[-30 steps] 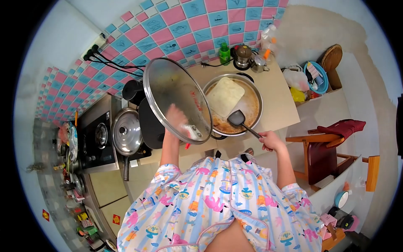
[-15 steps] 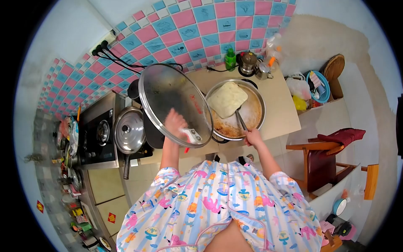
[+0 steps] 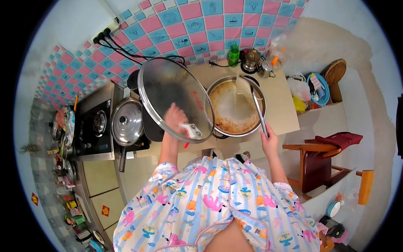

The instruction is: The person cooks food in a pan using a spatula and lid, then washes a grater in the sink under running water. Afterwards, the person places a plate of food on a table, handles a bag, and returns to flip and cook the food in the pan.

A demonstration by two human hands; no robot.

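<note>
My left hand (image 3: 175, 118), seen partly through steamy glass, is closed on the large glass lid (image 3: 168, 90) near its white handle (image 3: 192, 131). The lid is held tilted beside the round electric pan (image 3: 235, 122). In my right hand (image 3: 269, 139) is the long handle of a spatula (image 3: 258, 105), its far end raised over the back right of the pan. A pale, blurred flatbread (image 3: 243, 87) appears steeply tilted at that end; how it rests on the spatula is unclear. Brown residue and steam show on the pan's bottom.
Left of the lid stands a lidded steel pan (image 3: 127, 122), near the gas hob (image 3: 97, 124). Behind the electric pan are a green bottle (image 3: 233, 55), a brown-lidded pot (image 3: 252, 59) and a small metal jug (image 3: 266, 69). A wooden chair (image 3: 317, 168) stands at right.
My right hand has moved right and the spatula has swung upright. The flatbread, earlier lying flat over the pan's left side, is now tilted at the back right. The lid stays nearly in place.
</note>
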